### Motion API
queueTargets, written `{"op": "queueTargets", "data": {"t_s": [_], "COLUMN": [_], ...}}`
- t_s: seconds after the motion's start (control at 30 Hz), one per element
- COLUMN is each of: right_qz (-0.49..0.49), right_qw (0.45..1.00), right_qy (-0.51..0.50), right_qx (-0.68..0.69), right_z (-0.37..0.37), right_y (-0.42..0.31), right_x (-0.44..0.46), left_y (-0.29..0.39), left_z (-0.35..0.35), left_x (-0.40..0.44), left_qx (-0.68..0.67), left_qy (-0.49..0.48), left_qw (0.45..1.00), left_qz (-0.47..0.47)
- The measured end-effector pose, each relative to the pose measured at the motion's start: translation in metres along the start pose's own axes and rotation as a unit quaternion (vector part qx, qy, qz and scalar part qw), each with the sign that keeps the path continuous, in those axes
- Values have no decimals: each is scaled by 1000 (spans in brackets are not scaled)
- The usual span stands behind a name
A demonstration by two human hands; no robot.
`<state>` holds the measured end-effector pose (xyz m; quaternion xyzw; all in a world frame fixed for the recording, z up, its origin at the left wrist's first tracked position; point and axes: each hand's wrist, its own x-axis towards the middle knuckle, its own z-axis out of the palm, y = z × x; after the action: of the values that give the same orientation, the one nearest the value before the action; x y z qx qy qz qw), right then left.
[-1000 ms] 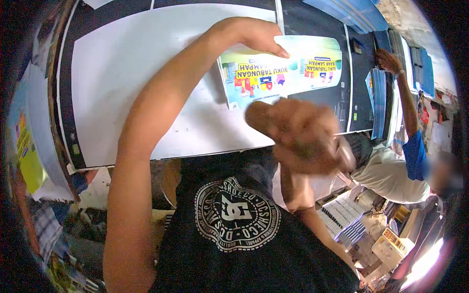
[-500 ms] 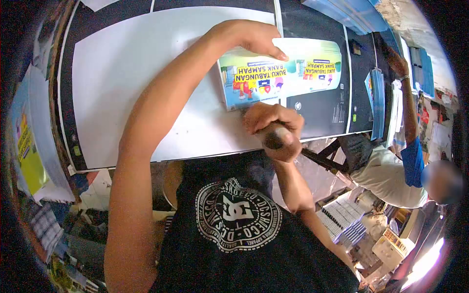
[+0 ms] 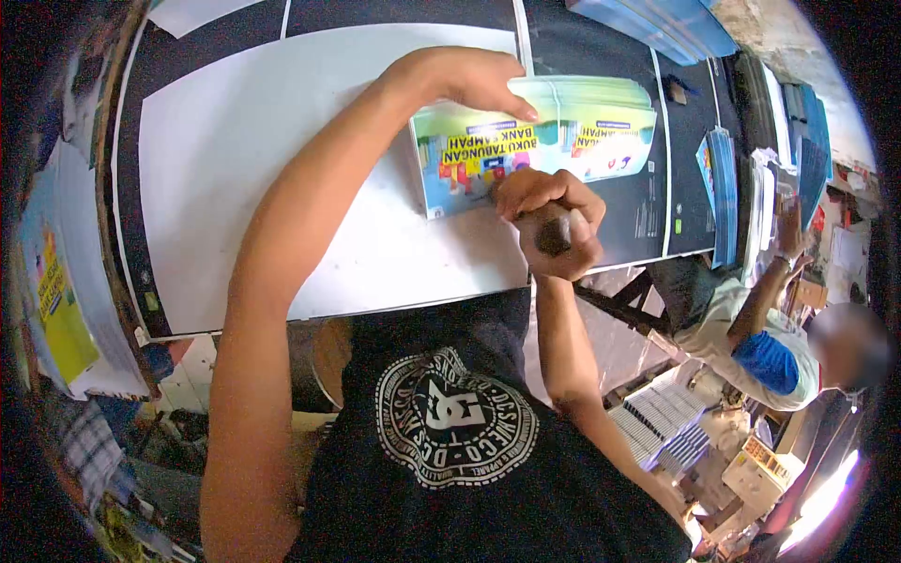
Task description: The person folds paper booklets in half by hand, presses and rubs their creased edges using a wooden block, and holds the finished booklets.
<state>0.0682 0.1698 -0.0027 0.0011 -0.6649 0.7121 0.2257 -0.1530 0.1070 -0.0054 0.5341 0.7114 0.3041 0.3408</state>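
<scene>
A stack of printed sheets [image 3: 488,155] with yellow and blue lettering lies on a large white sheet [image 3: 216,188] and extends over a black area to the right. My left hand [image 3: 483,83] grips its upper left edge, thumb on top and the other fingers mostly hidden. Closed round a dark, round-ended handle [image 3: 554,235], my right hand [image 3: 554,211] is at the lower edge of the printed sheets, in front of their middle. The rest of what it holds is hidden in the fist.
Blue stacks [image 3: 657,23] stand at the top right, with a smaller stack [image 3: 721,197] at the table's right end. A co-worker's hand [image 3: 793,239] is near blue sheets [image 3: 813,174]. Printed sheets [image 3: 56,291] lie at far left. Bundled stacks [image 3: 657,413] sit below right.
My right hand has moved up and left against the printed sheets, whose upper layers now look bent and shifted near the middle. The co-worker's arm has swung right and down from the table's end.
</scene>
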Motion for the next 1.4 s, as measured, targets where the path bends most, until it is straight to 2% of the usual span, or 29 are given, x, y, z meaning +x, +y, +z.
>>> {"op": "queueTargets", "data": {"t_s": [0.07,0.1,0.13,0.2,0.27,0.33,0.4,0.43,0.5,0.53,0.57,0.67,0.7,0.73,0.8,0.83,0.9,0.97,1.03,1.07,1.13,1.27,1.33,1.4], "right_qz": [13,8,-26,-129,-206,-247,-287,-293,-113,-18,-22,30,-23,-71,-145,-176,-258,-259,-204,-146,-72,-4,-70,-130], "right_qw": [1000,999,995,991,978,968,949,904,982,996,999,993,980,972,983,982,965,965,974,980,989,996,960,980], "right_qy": [-1,18,14,4,-1,-2,66,133,65,52,46,69,32,18,-22,-40,-38,-43,19,59,84,52,39,45], "right_qx": [4,-26,-91,-14,14,45,-116,-282,-137,-70,-16,-93,-196,-222,-112,-50,23,27,-93,-124,-99,-76,-270,-142], "right_z": [-1,3,-3,-17,-19,-30,-38,-41,-28,-21,-22,-17,-28,-45,-84,-90,-83,-71,-88,-86,-80,-76,-78,-102], "right_y": [-6,-21,-35,-55,-89,-103,-88,-46,-21,-8,0,-19,-27,-33,-64,-85,-110,-119,-60,-30,6,-2,-26,-48], "right_x": [-6,0,4,5,8,5,-2,-12,-2,2,2,6,10,9,10,12,22,24,21,20,20,21,31,32], "left_y": [13,10,8,4,8,10,5,7,4,2,-3,16,8,5,0,3,7,9,7,6,7,5,6,5], "left_z": [-1,1,2,3,3,4,4,5,2,1,1,-7,-3,1,6,5,2,1,0,0,2,-1,-3,-6], "left_x": [-5,-1,-1,-2,1,0,3,-1,0,1,0,-14,-9,-4,-3,-5,-7,-6,-5,-5,-3,-3,-6,-11], "left_qx": [-21,-42,-65,38,-39,-17,-14,-8,-24,-31,-20,-34,-40,-58,-99,-95,-78,-67,-71,-74,-73,-24,-45,-39], "left_qy": [-43,-39,-37,-4,-77,-45,-43,-20,-43,-51,-32,-53,-32,-36,-43,-62,-47,-41,-44,-46,-47,-47,-42,-24], "left_qw": [999,998,997,999,996,999,999,1000,999,998,999,998,998,997,994,993,996,997,996,996,996,999,998,999], "left_qz": [-22,5,30,37,-15,-3,13,0,10,15,30,-18,23,28,27,-25,-10,8,18,22,25,-3,12,10]}}
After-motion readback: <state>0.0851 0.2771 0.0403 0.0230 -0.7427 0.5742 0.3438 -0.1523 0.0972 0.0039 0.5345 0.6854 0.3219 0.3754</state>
